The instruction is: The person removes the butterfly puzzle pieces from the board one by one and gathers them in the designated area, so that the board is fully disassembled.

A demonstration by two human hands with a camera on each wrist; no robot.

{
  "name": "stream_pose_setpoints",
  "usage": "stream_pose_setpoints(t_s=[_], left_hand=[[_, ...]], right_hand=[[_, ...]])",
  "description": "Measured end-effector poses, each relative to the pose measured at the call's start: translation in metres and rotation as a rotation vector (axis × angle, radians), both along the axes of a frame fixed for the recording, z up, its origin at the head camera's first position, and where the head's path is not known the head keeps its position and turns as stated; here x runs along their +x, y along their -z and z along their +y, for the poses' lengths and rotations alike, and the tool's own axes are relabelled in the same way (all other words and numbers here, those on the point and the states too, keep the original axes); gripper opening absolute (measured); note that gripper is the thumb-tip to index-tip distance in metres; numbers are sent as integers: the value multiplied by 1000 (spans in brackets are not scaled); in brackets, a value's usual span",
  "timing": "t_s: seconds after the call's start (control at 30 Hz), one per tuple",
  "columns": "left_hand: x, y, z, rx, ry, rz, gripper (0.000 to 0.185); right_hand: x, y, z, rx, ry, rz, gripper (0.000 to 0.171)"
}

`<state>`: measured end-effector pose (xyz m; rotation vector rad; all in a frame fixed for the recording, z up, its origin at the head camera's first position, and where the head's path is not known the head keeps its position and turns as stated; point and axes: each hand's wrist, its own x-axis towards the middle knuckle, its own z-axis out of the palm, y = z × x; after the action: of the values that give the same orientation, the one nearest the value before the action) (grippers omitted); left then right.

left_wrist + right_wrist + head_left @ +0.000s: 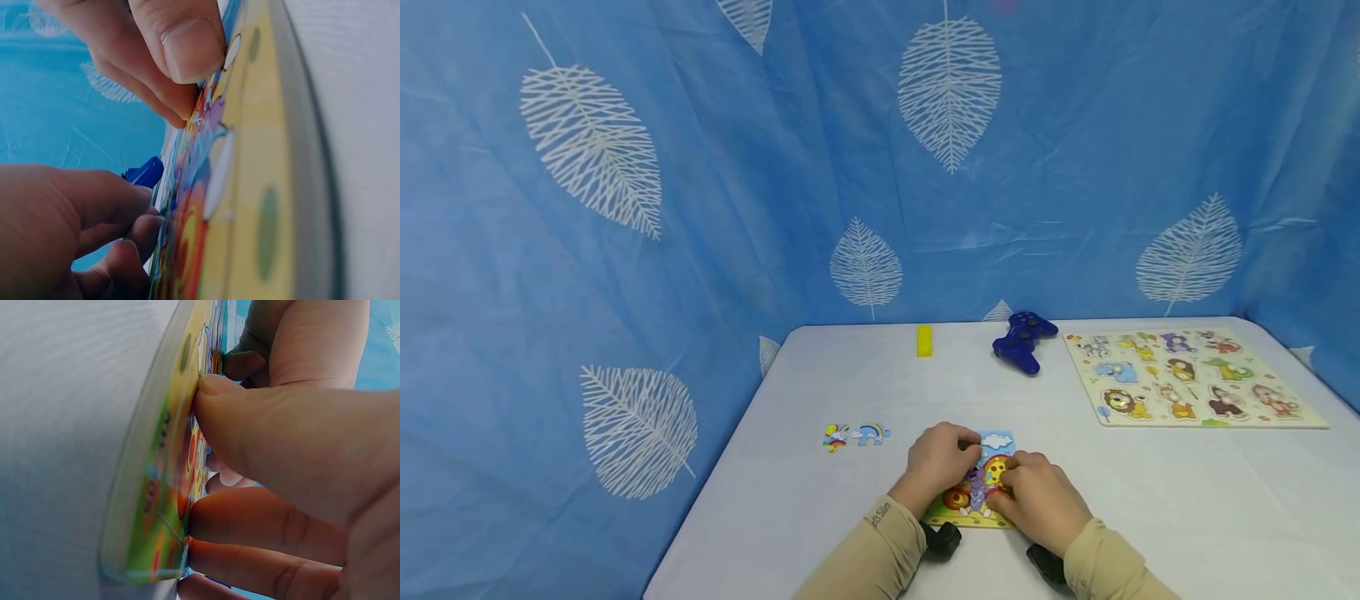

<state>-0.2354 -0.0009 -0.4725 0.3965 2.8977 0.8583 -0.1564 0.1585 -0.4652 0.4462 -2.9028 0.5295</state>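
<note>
far left of the fingers: two loose puzzle pieces (855, 435) on the white table (1150, 517), well apart from both hands. left hand (942, 460) sits on the upper left of the small jigsaw puzzle (977, 500), fingers curled down and pressing on it; the left wrist view shows a thumb tip flat against the printed face. right hand (1037, 500) just beside it, touching, fingertips bent and pressing on the same puzzle near its middle. judged step: seating a piece into the picture. the next move likely calls for an even downward press until the seam sits flush. beyond the fingers: yellow block (924, 340), blue game controller (1024, 340); far right, animal peg board (1191, 377).
</note>
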Motion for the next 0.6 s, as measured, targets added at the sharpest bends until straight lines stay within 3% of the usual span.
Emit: stream_pose_setpoints(t_s=[0.6], left_hand=[[-2,2,-4,113,1,-41,22]], right_hand=[[1,2,2,12,-8,-1,25]])
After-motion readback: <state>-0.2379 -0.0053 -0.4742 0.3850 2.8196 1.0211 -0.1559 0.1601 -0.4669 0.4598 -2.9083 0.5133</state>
